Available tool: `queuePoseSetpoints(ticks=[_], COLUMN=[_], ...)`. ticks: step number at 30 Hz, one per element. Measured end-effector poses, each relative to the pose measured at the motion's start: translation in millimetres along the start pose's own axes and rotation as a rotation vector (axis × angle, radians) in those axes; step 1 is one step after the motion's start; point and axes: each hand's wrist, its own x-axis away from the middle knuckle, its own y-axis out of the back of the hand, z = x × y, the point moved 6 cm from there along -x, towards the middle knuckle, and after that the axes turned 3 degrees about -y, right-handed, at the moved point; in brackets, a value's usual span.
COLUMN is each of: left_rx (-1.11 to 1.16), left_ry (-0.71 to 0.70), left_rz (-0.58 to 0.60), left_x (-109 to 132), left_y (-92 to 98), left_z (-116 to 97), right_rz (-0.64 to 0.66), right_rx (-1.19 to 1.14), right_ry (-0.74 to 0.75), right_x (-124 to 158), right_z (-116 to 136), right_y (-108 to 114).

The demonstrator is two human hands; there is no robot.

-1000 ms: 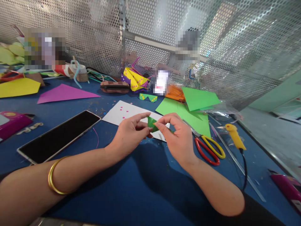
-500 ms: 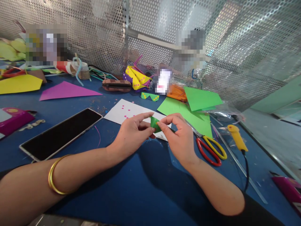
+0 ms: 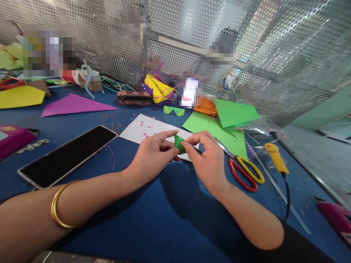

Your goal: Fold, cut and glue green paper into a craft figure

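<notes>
A small piece of green paper [image 3: 178,143] is held between both hands above the table. My left hand [image 3: 153,151] pinches its left side between thumb and fingers, the index finger stretched along its top. My right hand [image 3: 208,157] presses thumb and index finger on its right side, hiding part of it. Under and behind the hands lies a white sheet [image 3: 134,128] with several small pink dots. Just right of my right hand rest scissors [image 3: 244,173] with one red and one yellow handle loop. A green cutout with yellow dots [image 3: 174,111] lies farther back.
On the left lie a phone [image 3: 70,155], a purple sheet [image 3: 76,105] and a yellow sheet [image 3: 20,96]. Green sheets [image 3: 236,113] and a corded yellow glue gun [image 3: 276,157] are at right. A pencil case [image 3: 134,98] stands before the perforated metal screen [image 3: 170,22].
The view has shifted slightly. My right thumb now covers the small yellow spot that showed on the green paper; both hands keep their pinch.
</notes>
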Motion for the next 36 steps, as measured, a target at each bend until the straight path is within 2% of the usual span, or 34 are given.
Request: queuePoseSetpoints(ticks=[6, 11, 19, 24, 36], left_rx=[0.005, 0.013, 0.045, 0.017, -0.057], left_ry=[-0.002, 0.007, 0.026, 0.006, -0.012], left_rz=[0.006, 0.016, 0.022, 0.043, 0.090], left_x=[0, 1, 2, 3, 3], left_y=[-1.3, -2.8, -4.4, -4.9, -5.7], left_z=[0, -2, -2, -3, 1], right_rz=[0.006, 0.016, 0.109, 0.278, 0.296], right_rx=[-0.017, -0.066, -0.301, -0.257, -0.122], right_ry=[-0.036, -0.174, -0.313, -0.369, -0.377], right_x=[1, 3, -7, -10, -9], right_z=[-3, -10, -19, -20, -16], right_y=[-1, -3, 2, 1, 2])
